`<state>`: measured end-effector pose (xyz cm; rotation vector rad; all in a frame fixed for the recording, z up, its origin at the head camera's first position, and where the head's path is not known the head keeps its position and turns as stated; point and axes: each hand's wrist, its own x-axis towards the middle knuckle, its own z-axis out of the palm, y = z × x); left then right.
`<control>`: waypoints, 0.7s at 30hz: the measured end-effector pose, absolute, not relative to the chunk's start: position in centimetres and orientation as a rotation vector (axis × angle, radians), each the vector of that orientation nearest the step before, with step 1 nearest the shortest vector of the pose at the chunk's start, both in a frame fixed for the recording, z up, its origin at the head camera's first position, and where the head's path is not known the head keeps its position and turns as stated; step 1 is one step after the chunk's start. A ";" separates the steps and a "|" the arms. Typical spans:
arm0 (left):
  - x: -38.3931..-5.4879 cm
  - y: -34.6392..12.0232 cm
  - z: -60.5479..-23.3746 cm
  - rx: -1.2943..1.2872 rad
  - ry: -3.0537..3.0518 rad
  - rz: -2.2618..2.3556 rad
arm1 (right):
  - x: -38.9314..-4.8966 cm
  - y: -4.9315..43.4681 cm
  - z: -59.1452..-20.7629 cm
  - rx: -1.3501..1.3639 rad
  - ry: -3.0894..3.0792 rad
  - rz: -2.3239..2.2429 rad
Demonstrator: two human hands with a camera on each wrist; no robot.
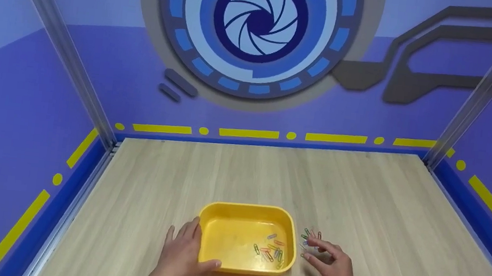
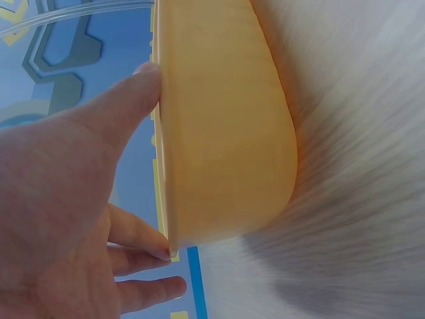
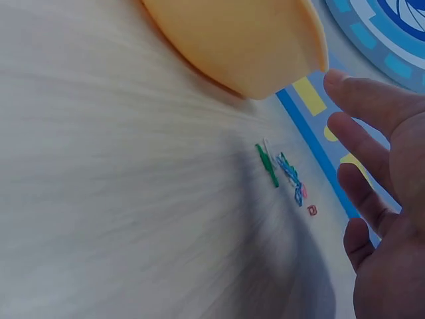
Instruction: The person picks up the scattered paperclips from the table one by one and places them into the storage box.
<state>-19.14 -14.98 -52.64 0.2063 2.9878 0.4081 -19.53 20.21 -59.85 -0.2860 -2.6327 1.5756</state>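
A yellow plastic tray [image 1: 226, 234] stands on the table, with several coloured paper clips [image 1: 268, 257] lying in its right part. At its front left corner, my left hand [image 1: 181, 252] rests against the rim, fingers at the left side and thumb on the front edge. The left wrist view shows that thumb [image 2: 136, 93] touching the rim, fingers fairly straight. My right hand [image 1: 335, 266] hovers right of the tray, thumb and fingers apart. Beneath its fingertips lies a small group of loose paper clips [image 3: 289, 169], green, blue, red and clear. Nothing shows between the right fingers.
The wood-grain table [image 1: 169, 171] is enclosed by blue-purple printed panels [image 1: 98, 67] at the back and sides. Metal posts [image 1: 62, 41] stand at the two back corners. A shadow falls across the tabletop beside the loose clips.
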 end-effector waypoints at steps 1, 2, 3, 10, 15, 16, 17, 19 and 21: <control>-19.1 -15.0 -52.7 0.208 2.993 0.406 | -19.5 20.3 -60.0 -0.290 -2.646 1.572; -19.1 -15.0 -52.7 0.210 2.998 0.404 | -19.4 20.3 -60.1 -0.291 -2.650 1.577; -19.1 -15.0 -52.7 0.213 3.000 0.405 | -19.4 20.4 -60.3 -0.292 -2.656 1.574; -19.0 -15.1 -52.8 0.259 3.033 0.431 | -19.3 20.4 -61.1 -0.307 -2.695 1.530; -18.9 -15.1 -52.9 0.277 3.043 0.431 | -19.3 20.3 -61.2 -0.325 -2.728 1.476; -18.9 -15.1 -52.9 0.277 3.043 0.429 | -19.4 20.3 -61.2 -0.330 -2.738 1.467; -18.9 -15.1 -52.9 0.275 3.041 0.427 | -19.4 20.2 -61.2 -0.335 -2.746 1.461; -18.9 -15.1 -52.8 0.273 3.037 0.427 | -19.5 20.1 -61.2 -0.351 -2.763 1.450; -18.9 -15.1 -52.8 0.269 3.036 0.423 | -19.6 20.0 -61.2 -0.361 -2.786 1.429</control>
